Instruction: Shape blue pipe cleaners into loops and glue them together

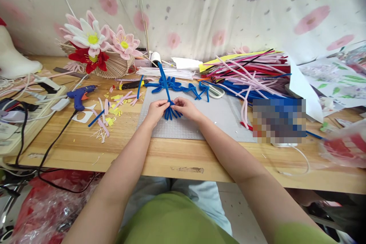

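Fingertips of the left hand [156, 109] and right hand [185, 107] are clamped together on a bundle of blue fuzzy pipe cleaners [170, 111], pinching it where the strands meet, over the grey cutting mat [183, 126] near the middle of the wooden table [114, 152]. One blue strand rises from the pinch toward the far edge. Beyond the mat lie looped blue pipe-cleaner shapes [177, 84]. Toward the left edge rests a blue hot glue gun [80, 95]. Near the far right lies a heap of pink, red and blue pipe cleaners [251, 72].
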`<action>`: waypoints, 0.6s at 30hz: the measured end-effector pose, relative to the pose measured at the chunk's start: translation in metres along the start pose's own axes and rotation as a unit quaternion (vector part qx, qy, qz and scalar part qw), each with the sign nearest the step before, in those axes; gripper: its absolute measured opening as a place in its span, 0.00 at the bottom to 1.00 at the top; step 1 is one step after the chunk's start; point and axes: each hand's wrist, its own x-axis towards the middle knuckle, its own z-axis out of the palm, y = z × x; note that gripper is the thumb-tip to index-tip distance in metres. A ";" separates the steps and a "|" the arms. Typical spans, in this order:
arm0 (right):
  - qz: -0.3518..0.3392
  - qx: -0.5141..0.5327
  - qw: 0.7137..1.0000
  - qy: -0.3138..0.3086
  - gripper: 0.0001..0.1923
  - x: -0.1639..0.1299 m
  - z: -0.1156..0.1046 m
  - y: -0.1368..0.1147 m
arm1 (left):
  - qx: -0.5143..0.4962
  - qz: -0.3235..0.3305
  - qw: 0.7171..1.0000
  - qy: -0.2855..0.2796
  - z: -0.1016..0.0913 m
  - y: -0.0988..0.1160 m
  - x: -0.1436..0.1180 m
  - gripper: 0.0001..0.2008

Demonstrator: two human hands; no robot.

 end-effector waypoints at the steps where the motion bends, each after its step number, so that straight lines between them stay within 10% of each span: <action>1: 0.005 0.013 1.000 -0.004 0.15 0.001 -0.001 0.000 | -0.002 -0.009 1.000 0.001 0.000 0.000 0.000 0.11; 18: 0.018 0.052 0.998 -0.031 0.16 0.003 0.004 -0.002 | -0.039 0.017 0.994 0.097 0.008 0.001 -0.001 0.14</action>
